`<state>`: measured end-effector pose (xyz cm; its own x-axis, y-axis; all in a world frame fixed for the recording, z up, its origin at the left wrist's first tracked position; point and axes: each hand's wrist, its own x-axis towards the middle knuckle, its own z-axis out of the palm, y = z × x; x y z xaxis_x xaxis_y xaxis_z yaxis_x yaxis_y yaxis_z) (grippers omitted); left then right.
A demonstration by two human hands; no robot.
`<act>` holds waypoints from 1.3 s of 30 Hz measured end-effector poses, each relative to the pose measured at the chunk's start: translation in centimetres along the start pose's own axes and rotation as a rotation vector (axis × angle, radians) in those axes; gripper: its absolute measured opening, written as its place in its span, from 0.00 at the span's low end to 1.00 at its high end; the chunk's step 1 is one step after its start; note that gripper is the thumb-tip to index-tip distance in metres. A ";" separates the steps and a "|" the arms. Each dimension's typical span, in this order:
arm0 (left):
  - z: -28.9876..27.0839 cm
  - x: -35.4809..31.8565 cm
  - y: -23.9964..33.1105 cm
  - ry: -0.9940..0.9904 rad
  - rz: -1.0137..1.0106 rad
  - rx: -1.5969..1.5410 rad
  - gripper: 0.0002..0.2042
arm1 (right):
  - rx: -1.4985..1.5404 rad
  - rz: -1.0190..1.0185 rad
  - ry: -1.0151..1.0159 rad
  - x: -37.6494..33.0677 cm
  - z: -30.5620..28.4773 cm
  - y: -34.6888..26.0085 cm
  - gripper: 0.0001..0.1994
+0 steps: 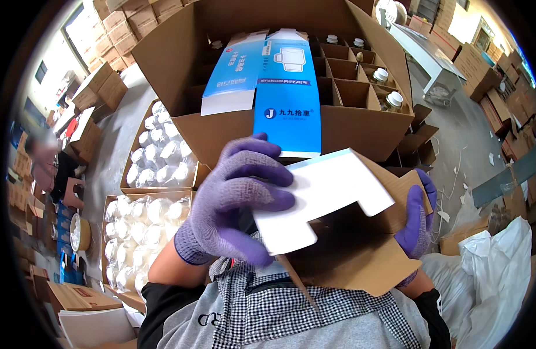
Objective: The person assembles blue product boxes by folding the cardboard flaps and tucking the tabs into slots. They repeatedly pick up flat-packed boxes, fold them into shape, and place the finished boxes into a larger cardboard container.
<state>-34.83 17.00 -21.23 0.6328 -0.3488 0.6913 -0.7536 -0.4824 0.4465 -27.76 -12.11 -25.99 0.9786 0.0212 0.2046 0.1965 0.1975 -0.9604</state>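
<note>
- Closest to me, my left hand (236, 200), in a purple knit glove, is raised close before the camera with the wrist bent; its fingers (262, 198) curl round the left edge of a small carton (343, 232) and clamp it, thumb underneath.
- My right hand (418, 218), gloved the same, grips the carton's right side; I see only the fingers wrapped over the brown edge, the palm hidden behind the cardboard.
- The small carton is held between both hands at chest height, open end toward me: white outside, brown inside, with a notched white flap (326, 195) folded up over the mouth.
- The carton blocks my view of whatever is directly beneath it; I cannot tell whether anything is inside.
- Below the hands I see a checked apron (279, 308) over a grey top.
- Just beyond, a flattened blue-and-white box (286, 99) lies across the near wall of a large brown shipping box (361, 131), overhanging its front.
- The shipping box has a cardboard grid of cells; capped bottles (394, 100) stand in a few cells on its right side, the others look unfilled.
- To my left, on the floor, two open trays (114, 203) hold rows of plastic-wrapped white bottles (157, 157).
- To my right, a heap of white plastic bags (494, 273).
- Farthest off, stacked brown boxes (119, 29) line the walls, and a white table (422, 49) stands at the upper right.
</note>
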 end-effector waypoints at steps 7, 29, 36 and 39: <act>1.9 2.5 0.9 0.108 -0.412 -0.271 0.35 | -0.422 -0.519 -0.100 -0.3 -1.2 1.1 0.19; 3.2 2.1 -0.8 0.303 -0.546 -0.336 0.31 | -0.688 -0.684 -0.554 0.8 2.5 -3.5 0.22; 5.3 -0.2 -1.1 0.336 -0.736 -0.569 0.28 | -0.977 -0.922 -1.030 1.0 3.0 -5.1 0.31; 5.1 -0.2 -0.9 0.255 -0.741 -0.492 0.26 | -0.992 -0.819 -1.135 1.0 3.1 -4.6 0.34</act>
<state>-33.42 13.41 -24.70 0.9690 0.1285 0.2111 -0.1997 -0.0958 0.9752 -27.90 -9.96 -20.79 0.1672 0.9493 0.2661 0.9736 -0.1166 -0.1960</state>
